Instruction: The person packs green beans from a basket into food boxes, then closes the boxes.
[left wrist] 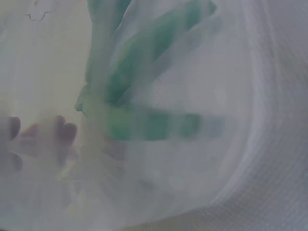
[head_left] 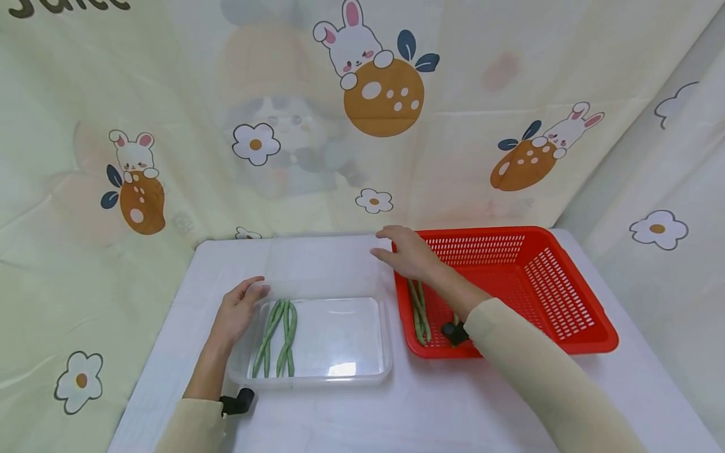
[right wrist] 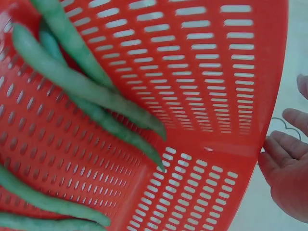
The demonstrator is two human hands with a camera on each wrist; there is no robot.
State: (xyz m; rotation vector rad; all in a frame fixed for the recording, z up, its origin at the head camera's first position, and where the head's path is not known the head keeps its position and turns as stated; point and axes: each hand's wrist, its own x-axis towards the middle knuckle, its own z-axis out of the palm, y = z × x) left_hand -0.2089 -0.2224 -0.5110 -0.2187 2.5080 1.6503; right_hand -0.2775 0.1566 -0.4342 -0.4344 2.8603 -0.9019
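Note:
My left hand (head_left: 235,311) is at the back left corner of a clear plastic container (head_left: 345,340), its fingers relaxed against the edge. Several green beans (head_left: 286,336) lie crossed on the left side inside that container. Through the cloudy plastic, the left wrist view shows blurred green beans (left wrist: 144,53) and dim fingertips (left wrist: 67,134). Above the back left corner of a red basket (head_left: 557,258), my right hand (head_left: 410,253) has its fingers apart and holds nothing. More green beans (right wrist: 86,91) lie in the basket, partly hidden by my right forearm in the head view.
A white cloth covers the table (head_left: 317,418). Behind it hangs a curtain (head_left: 187,82) printed with rabbits and flowers, and another curtain (head_left: 668,189) stands along the right. The container and the basket sit side by side with a narrow gap.

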